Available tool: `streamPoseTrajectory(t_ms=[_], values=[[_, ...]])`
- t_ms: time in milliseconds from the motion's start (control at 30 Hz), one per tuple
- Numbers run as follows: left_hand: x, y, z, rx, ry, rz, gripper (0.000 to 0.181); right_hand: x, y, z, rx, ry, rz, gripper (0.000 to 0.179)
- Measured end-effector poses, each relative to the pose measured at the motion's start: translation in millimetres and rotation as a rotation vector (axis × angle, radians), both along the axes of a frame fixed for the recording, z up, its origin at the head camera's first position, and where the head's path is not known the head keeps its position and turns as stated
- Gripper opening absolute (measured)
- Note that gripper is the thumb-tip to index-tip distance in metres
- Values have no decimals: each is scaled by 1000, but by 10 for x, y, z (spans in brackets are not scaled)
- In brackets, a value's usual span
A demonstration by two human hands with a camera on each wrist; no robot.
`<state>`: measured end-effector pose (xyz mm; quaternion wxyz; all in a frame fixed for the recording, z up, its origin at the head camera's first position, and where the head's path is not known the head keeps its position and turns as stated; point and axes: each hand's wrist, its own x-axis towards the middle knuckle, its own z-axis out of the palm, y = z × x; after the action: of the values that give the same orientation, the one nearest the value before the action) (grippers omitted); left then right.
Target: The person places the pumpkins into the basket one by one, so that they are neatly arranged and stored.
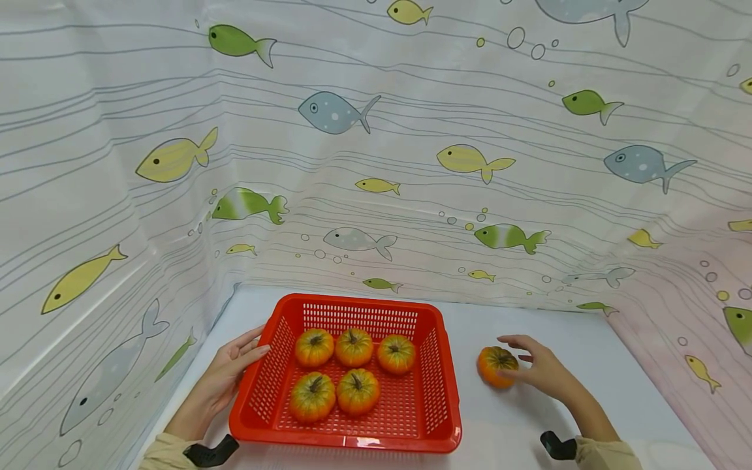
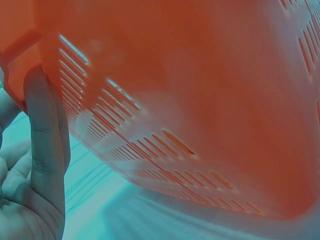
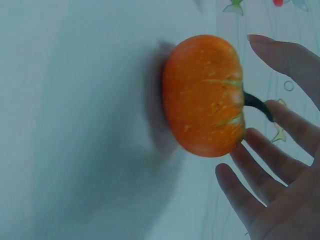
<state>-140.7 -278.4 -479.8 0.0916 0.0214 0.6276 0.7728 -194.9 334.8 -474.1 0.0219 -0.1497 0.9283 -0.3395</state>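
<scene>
A red plastic basket [image 1: 352,441] with slotted walls stands on the white table, with several small orange-green pumpkins [image 1: 313,397] inside. At its left rim is my left hand [image 1: 220,378], fingers fairly straight and fingertips right at the rim. The left wrist view has the basket's outer wall [image 2: 210,100] large, with a straight finger [image 2: 45,130] against its edge. Right of the basket, one more pumpkin [image 1: 496,367] rests on the table. My right hand [image 1: 540,369] is spread at that pumpkin's right side. In the right wrist view, its loosely bent fingers surround the dark stem [image 3: 259,105].
A white sheet [image 1: 411,130] printed with fish hangs behind the table and on both sides. White tabletop [image 1: 470,418] lies between the basket and the lone pumpkin. Each wrist wears a black strap [image 1: 211,452].
</scene>
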Motion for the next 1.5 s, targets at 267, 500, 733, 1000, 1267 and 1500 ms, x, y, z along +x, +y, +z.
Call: streamPoseTrajectory(t_ms=[267, 500, 733, 1000, 1267, 1500], values=[[-4, -4, -4, 6, -2, -9, 67, 4, 52, -148, -44, -74, -22, 73], [-8, -9, -13, 15, -7, -11, 69, 0, 45, -197, -55, -113, -47, 70], [-2, -2, -12, -3, -15, 4, 68, 2, 54, -207, -51, -135, -66, 68], [-2, -2, -4, -10, -11, 2, 68, 8, 41, -107, -59, -96, -46, 67], [1, 4, 16, -6, -15, 0, 69, 14, -7, 81, -73, -58, -8, 68], [5, 4, 11, -12, -19, 2, 69, 12, -78, 291, -76, -47, 21, 66]])
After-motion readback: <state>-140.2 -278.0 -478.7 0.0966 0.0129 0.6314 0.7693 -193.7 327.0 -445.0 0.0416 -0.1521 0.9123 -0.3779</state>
